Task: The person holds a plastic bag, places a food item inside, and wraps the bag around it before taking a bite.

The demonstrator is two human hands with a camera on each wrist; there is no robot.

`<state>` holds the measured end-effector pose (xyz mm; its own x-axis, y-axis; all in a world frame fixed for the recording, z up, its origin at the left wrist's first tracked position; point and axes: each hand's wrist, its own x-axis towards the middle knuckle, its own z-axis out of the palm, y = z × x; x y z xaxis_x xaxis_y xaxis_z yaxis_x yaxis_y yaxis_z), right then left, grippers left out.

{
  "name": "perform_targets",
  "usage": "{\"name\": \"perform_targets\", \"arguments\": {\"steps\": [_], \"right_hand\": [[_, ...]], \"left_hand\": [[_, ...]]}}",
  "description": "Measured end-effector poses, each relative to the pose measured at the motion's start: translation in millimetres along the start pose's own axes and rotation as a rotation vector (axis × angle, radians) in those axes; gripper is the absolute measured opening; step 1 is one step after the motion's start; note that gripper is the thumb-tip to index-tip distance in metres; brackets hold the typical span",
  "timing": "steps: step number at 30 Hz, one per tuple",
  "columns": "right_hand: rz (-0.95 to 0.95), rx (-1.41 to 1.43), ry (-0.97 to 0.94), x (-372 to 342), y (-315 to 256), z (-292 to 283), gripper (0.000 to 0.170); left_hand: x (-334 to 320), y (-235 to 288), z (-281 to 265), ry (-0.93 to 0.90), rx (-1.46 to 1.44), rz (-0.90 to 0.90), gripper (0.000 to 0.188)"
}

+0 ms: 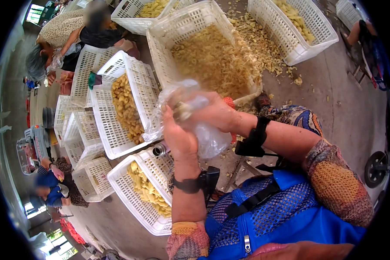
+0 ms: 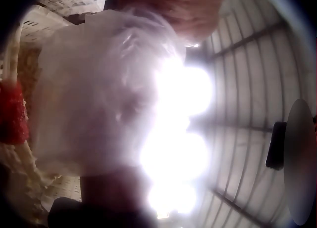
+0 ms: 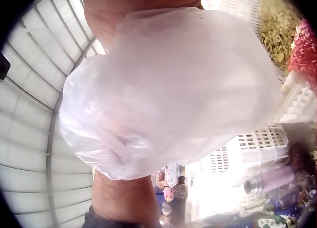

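- Left hand (image 1: 180, 136) and right hand (image 1: 216, 113) meet, partly wrapped in clear plastic (image 1: 213, 141).
- Blurred pale piece (image 1: 184, 112) between them.
- Fingers blurred; cannot tell whether clamped.

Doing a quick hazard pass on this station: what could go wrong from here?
1. The loose clear plastic around the hands partly hides the fingers; it might slip or snag.
2. Scraps litter the floor beside the crates; they could be slippery underfoot.
3. The crate of brown pieces and the crate of pale pieces stand close together; a dropped piece might land in the wrong one.
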<state>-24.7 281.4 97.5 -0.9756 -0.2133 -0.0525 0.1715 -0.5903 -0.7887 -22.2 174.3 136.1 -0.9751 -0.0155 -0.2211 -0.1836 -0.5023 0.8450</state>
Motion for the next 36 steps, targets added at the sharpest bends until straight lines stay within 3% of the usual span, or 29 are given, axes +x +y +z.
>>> {"name": "perform_targets", "arguments": {"steps": [5, 8, 11, 17, 23, 26, 36], "right_hand": [[-0.006, -0.107, 0.047, 0.1, -4.2, 4.9, 0.026], [-0.001, -0.123, 0.052, 0.7, -11.5, 9.4, 0.027], [0.051, -0.009, 0.018, 1.2, -8.8, 2.5, 0.027], [0.075, -0.030, -0.078, 1.5, -14.7, -1.3, 0.031], [0.134, 0.087, -0.020, 1.1, -26.3, 3.5, 0.036], [0.110, 0.149, -0.023, 4.1, -21.8, -2.0, 0.038], [0.161, 0.083, -0.170, -1.5, -44.4, -4.8, 0.039]], "left_hand": [[0.0, -4.3, -2.9, 0.013, -0.009, -0.033, 0.043], [-4.4, -5.5, 4.2, 0.061, 0.136, 0.036, 0.043], [-5.6, 1.1, 7.7, 0.007, 0.055, -0.029, 0.042], [1.6, 2.2, 2.2, 0.080, -0.104, -0.152, 0.045], [7.5, 0.1, -11.6, -0.070, -0.306, -0.141, 0.053], [7.8, 2.8, -7.1, 0.092, -0.311, -0.144, 0.055], [9.2, 2.2, -12.5, 0.016, -0.495, -0.169, 0.060]]}}
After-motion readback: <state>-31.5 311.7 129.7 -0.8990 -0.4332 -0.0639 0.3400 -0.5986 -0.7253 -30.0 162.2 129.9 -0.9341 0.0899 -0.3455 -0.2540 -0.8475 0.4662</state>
